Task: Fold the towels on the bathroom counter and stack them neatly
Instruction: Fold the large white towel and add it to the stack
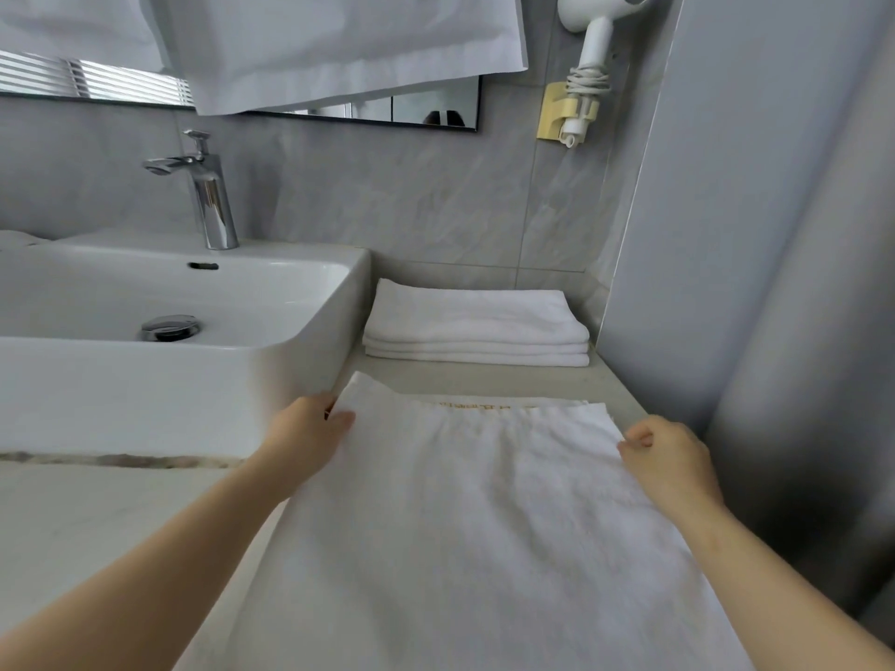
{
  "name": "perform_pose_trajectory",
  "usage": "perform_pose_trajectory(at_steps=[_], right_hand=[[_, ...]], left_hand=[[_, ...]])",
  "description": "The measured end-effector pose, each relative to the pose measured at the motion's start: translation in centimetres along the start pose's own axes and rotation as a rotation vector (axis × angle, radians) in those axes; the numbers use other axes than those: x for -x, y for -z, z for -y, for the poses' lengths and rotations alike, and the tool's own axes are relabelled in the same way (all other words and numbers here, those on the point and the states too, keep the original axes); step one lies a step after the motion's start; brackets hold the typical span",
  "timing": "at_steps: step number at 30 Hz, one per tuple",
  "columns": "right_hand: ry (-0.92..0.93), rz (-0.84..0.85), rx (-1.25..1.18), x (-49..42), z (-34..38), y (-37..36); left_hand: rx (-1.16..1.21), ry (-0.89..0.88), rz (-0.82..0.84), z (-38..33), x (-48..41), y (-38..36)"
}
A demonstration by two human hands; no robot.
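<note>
Left hand (310, 421) pinches the far-left corner of the towel (465, 515), thumb on top, other fingers hidden under the cloth. Right hand (661, 450) has fingers curled at the far-right edge of the same towel; looks like a grip on the hem, but the fingertips are hidden. Towel lies spread flat on the bench (484, 380), running from between the two hands back toward the person and out the bottom of view. Far-left corner is lifted slightly at the left hand; a lower layer with yellow lettering (477, 405) peeks out just past the far edge, between the hands.

Stack (477, 326) of folded white towels sits on the bench beyond both hands, apart from the spread towel, bare bench strip between them. Sink (290, 360) is just left of the left hand, tap (206, 186) at its back. Hair dryer (588, 65) hangs on the wall, far up beyond the right hand. More white cloth (339, 46) hangs at the top, above the left hand.
</note>
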State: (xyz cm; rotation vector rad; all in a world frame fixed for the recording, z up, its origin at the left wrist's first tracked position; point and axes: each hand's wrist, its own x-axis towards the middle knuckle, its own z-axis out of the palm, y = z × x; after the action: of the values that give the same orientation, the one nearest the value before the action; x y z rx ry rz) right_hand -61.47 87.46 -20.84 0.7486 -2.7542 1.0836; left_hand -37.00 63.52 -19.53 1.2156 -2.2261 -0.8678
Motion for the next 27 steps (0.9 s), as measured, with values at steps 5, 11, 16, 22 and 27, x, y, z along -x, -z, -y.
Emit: perform_pose_trajectory(at_steps=[5, 11, 16, 22, 27], right_hand=[[-0.064, 0.073, -0.007, -0.3, 0.4, -0.2], [0.057, 0.062, 0.003, -0.1, 0.3, -0.3], [-0.142, 0.304, -0.044, -0.6, 0.4, 1.4], [-0.045, 0.368, -0.189, -0.8, 1.3, 2.9], [-0.074, 0.269, -0.714, -2.0, 3.9, 5.5]], left_hand=[[-0.048, -0.002, 0.021, 0.2, 0.1, -0.1], [0.001, -0.009, 0.074, 0.3, 0.3, 0.2], [-0.045, 0.067, 0.174, 0.2, 1.1, 1.5], [0.135, 0.078, 0.268, -0.2, 2.4, 3.0], [0.779, 0.008, 0.203, -2.1, 1.8, 5.2]])
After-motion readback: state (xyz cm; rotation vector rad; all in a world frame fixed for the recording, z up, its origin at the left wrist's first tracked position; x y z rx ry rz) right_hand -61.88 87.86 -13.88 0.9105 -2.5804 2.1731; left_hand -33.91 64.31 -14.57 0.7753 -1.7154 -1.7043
